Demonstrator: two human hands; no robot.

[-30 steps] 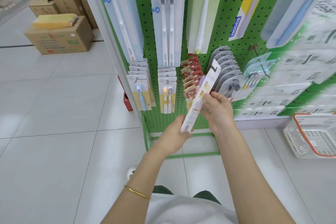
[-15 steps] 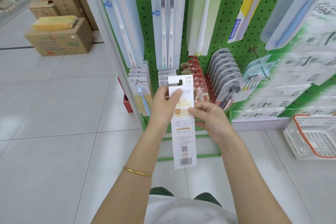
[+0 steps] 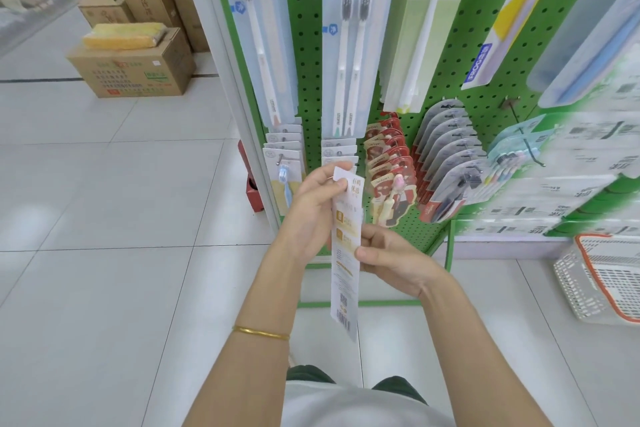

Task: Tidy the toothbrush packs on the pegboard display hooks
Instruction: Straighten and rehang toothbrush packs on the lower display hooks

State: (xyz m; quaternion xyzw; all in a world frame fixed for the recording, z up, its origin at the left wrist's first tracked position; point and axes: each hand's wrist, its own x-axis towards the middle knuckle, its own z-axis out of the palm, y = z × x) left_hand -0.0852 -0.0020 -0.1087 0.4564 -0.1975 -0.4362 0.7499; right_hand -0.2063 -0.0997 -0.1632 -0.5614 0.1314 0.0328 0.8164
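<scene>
A long white toothbrush pack [image 3: 344,274] hangs upright in front of the green pegboard [image 3: 306,45], its printed back towards me. My left hand [image 3: 311,211] pinches the pack's top end, close to the row of white packs [image 3: 337,151] on a low hook. My right hand [image 3: 391,256] grips the pack's right edge at mid-height. Red packs [image 3: 388,163] and grey packs [image 3: 446,149] hang on hooks to the right.
Tall clear packs [image 3: 349,45] hang above on the board. A white mesh basket [image 3: 602,281] with an orange rim sits on the floor at right. Cardboard boxes [image 3: 135,62] stand at the back left. White tiled floor lies to the left.
The pack went from tilted and edge-on to upright with its back facing me, and it now sits closer to the low hook. My left hand moved from its bottom end to its top.
</scene>
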